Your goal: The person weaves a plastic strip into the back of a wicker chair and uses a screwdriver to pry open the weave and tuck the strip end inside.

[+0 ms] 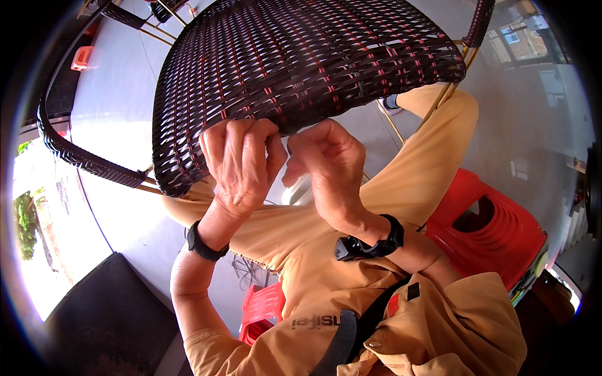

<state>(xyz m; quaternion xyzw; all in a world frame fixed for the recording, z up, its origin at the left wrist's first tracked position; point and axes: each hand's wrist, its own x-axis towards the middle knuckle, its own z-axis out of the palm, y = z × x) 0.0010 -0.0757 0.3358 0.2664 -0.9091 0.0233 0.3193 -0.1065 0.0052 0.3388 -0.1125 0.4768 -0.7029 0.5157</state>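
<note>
Along near rim of dk brn woven chair seat (301, 56), fwd of your lap, your L hand (239, 161) w/ fingers bent at the edge, your R hand (332, 175) just beside, fingers curled in, can't tell if either pinches a strand, red stool (498, 244) to R.

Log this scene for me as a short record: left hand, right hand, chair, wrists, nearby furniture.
Left hand: fingers bent at the near edge of the woven panel
Right hand: beside the left, fingers curled, close to that edge; contact unclear
Chair: dark weave with red strands, gold-coloured frame, wrapped armrest at left
Wrists: black band on left, black band on right
Nearby furniture: red plastic stool at right
</note>
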